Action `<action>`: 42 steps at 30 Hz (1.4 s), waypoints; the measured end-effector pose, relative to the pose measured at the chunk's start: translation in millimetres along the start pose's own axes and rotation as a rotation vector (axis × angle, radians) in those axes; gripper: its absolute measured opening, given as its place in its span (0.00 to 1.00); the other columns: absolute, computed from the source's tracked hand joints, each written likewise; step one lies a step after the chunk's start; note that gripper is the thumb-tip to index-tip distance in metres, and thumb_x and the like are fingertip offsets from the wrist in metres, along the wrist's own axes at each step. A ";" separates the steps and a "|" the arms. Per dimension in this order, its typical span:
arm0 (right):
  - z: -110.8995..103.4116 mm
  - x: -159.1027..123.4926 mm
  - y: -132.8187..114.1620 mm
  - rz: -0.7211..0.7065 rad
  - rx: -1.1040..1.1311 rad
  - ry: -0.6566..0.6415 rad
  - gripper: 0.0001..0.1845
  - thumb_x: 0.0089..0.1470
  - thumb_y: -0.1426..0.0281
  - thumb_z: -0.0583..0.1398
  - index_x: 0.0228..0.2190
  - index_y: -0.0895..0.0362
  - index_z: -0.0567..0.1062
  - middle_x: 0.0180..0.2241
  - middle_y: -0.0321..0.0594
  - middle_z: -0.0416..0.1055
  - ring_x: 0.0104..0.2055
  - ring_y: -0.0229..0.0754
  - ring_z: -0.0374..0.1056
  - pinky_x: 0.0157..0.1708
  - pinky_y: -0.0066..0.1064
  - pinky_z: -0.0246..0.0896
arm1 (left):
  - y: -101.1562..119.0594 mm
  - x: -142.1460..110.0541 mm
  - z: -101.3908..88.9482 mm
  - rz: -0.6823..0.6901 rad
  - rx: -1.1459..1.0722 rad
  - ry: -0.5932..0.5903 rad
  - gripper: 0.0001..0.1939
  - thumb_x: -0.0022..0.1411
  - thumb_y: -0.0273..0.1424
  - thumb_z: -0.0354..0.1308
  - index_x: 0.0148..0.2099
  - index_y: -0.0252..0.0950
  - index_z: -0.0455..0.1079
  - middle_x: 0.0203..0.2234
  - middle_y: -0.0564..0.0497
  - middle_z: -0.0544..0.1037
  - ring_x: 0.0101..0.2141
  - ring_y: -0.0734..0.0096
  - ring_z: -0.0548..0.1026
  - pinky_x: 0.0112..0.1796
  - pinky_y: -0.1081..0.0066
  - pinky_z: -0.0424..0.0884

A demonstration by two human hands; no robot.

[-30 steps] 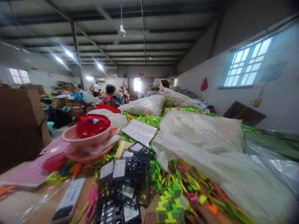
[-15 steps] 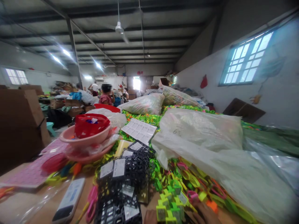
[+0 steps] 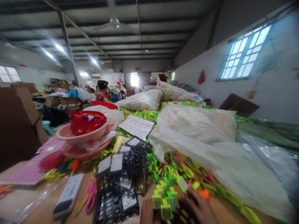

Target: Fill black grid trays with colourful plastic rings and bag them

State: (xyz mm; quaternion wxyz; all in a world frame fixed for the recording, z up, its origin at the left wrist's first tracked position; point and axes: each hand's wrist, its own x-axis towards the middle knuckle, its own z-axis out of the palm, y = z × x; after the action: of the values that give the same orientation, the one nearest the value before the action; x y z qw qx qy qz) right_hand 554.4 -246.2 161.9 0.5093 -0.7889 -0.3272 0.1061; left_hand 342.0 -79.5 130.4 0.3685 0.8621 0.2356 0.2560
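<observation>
Head view: right hand (image 3: 198,207) at the lower edge, fingers spread and curved, no firm grip visible, fingertips just beside a small pile of green plastic pieces with yellow-green square tags (image 3: 164,197). Left hand (image 3: 147,213) is cut off by the frame edge, just left of the pile; whether it holds anything cannot be told. The pile sits between the hands, seemingly placed for reach from both. Left of it, black plastic mesh cards with white labels (image 3: 118,183) lie stacked; label text is illegible. Further left on the wooden tabletop (image 3: 44,208): pink plastic scissors (image 3: 91,197), a white handheld device (image 3: 68,194), a pink basin (image 3: 81,132) holding a red basket (image 3: 87,122). Beyond: a printed sheet (image 3: 136,127), unreadable, and clear plastic sacks (image 3: 196,124), one bearing a handwritten mark. A seated co-worker (image 3: 102,92) is far off.
</observation>
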 end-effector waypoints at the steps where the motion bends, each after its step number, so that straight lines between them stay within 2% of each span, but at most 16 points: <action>1: 1.8 -2.8 -13.0 -0.007 0.034 0.010 0.28 0.50 0.45 0.59 0.38 0.53 0.82 0.43 0.46 0.80 0.48 0.59 0.76 0.49 0.43 0.74 | 7.7 -1.3 -0.9 0.040 -0.003 0.047 0.27 0.58 0.26 0.51 0.57 0.43 0.77 0.55 0.41 0.79 0.59 0.48 0.73 0.60 0.50 0.68; 2: 4.1 -5.2 -25.3 -0.018 0.048 -0.016 0.26 0.52 0.46 0.59 0.35 0.55 0.81 0.39 0.46 0.80 0.44 0.57 0.76 0.46 0.42 0.74 | 15.3 -2.3 -2.6 0.087 -0.010 0.120 0.28 0.58 0.26 0.50 0.58 0.41 0.76 0.57 0.40 0.77 0.60 0.49 0.71 0.61 0.49 0.67; 3: 6.5 -6.5 -35.3 -0.033 0.062 -0.049 0.25 0.52 0.46 0.60 0.32 0.56 0.80 0.35 0.44 0.79 0.40 0.54 0.75 0.43 0.41 0.73 | 22.0 -2.7 -4.8 0.136 -0.014 0.139 0.28 0.56 0.26 0.51 0.58 0.38 0.75 0.55 0.39 0.77 0.58 0.48 0.72 0.59 0.48 0.69; 5: 11.4 -6.1 -44.7 -0.032 0.113 -0.029 0.23 0.52 0.48 0.62 0.30 0.57 0.77 0.31 0.41 0.76 0.35 0.49 0.72 0.40 0.38 0.71 | 29.3 -1.1 -8.0 0.139 -0.014 0.118 0.27 0.53 0.24 0.51 0.55 0.34 0.76 0.51 0.38 0.79 0.55 0.49 0.73 0.57 0.48 0.70; 9: 17.2 -6.4 -27.0 0.026 0.142 -0.032 0.19 0.52 0.57 0.63 0.38 0.59 0.78 0.33 0.39 0.76 0.35 0.44 0.69 0.40 0.35 0.67 | 22.9 3.2 -6.2 0.040 0.002 -0.017 0.23 0.53 0.22 0.51 0.50 0.33 0.77 0.50 0.39 0.78 0.53 0.51 0.72 0.57 0.49 0.67; 13: 14.9 -16.7 -13.9 0.063 0.223 -0.050 0.20 0.53 0.63 0.63 0.46 0.59 0.78 0.39 0.40 0.78 0.37 0.43 0.71 0.43 0.34 0.66 | 19.9 1.8 -7.8 0.000 0.051 -0.065 0.20 0.56 0.24 0.53 0.49 0.35 0.77 0.50 0.40 0.77 0.53 0.50 0.70 0.56 0.49 0.66; 19: 11.4 -26.7 -14.6 0.056 0.257 -0.052 0.19 0.56 0.63 0.64 0.47 0.58 0.78 0.41 0.41 0.78 0.41 0.43 0.72 0.43 0.33 0.67 | 20.3 1.2 -9.7 -0.034 0.115 -0.067 0.17 0.58 0.28 0.54 0.47 0.32 0.77 0.49 0.39 0.76 0.53 0.49 0.69 0.57 0.49 0.65; 25: 23.0 -17.8 -13.5 0.162 0.303 -0.122 0.12 0.56 0.67 0.64 0.41 0.60 0.80 0.38 0.41 0.80 0.37 0.43 0.73 0.39 0.31 0.68 | 17.0 2.4 -8.4 -0.048 0.129 -0.074 0.16 0.60 0.32 0.56 0.47 0.34 0.78 0.50 0.39 0.76 0.56 0.49 0.67 0.58 0.50 0.65; 30: 25.7 -4.0 -23.1 0.025 0.140 -0.163 0.07 0.57 0.70 0.63 0.36 0.58 0.81 0.35 0.40 0.79 0.38 0.44 0.73 0.39 0.29 0.64 | 16.6 1.9 -9.2 -0.069 0.139 -0.077 0.13 0.59 0.34 0.56 0.41 0.35 0.79 0.44 0.38 0.79 0.52 0.48 0.70 0.55 0.49 0.68; 34: 26.4 -1.9 -24.5 0.036 0.133 -0.183 0.07 0.58 0.69 0.62 0.36 0.59 0.80 0.35 0.40 0.78 0.38 0.44 0.72 0.37 0.28 0.63 | 12.6 0.6 -8.6 -0.090 0.133 -0.092 0.12 0.59 0.35 0.55 0.36 0.35 0.78 0.38 0.39 0.80 0.47 0.47 0.73 0.52 0.48 0.70; 37: 32.3 -5.5 -19.7 -0.033 0.061 -0.199 0.06 0.57 0.74 0.59 0.34 0.59 0.78 0.35 0.42 0.76 0.39 0.44 0.71 0.40 0.30 0.64 | 10.3 0.2 -7.6 -0.091 0.126 -0.081 0.13 0.58 0.36 0.56 0.39 0.35 0.79 0.41 0.39 0.81 0.50 0.46 0.72 0.54 0.47 0.69; 40: 39.3 -8.8 -15.4 -0.211 -0.109 -0.210 0.16 0.48 0.84 0.54 0.34 0.59 0.76 0.39 0.45 0.75 0.43 0.46 0.68 0.46 0.33 0.64 | 9.8 0.2 -6.7 -0.087 0.114 -0.060 0.16 0.58 0.37 0.56 0.44 0.35 0.78 0.48 0.38 0.79 0.53 0.47 0.71 0.56 0.48 0.68; 42: 38.7 -6.7 -16.5 -0.264 -0.172 -0.253 0.22 0.43 0.86 0.53 0.38 0.60 0.76 0.40 0.46 0.74 0.44 0.47 0.67 0.48 0.35 0.64 | 10.1 0.4 -6.6 -0.085 0.103 -0.057 0.16 0.58 0.37 0.56 0.44 0.35 0.78 0.48 0.38 0.79 0.53 0.47 0.72 0.55 0.49 0.69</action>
State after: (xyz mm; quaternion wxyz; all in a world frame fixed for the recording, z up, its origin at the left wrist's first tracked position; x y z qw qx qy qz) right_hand 523.2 -217.5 157.4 0.4044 -0.7600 -0.4972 0.1082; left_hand 340.4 -82.1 142.1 0.3406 0.8762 0.2741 0.2030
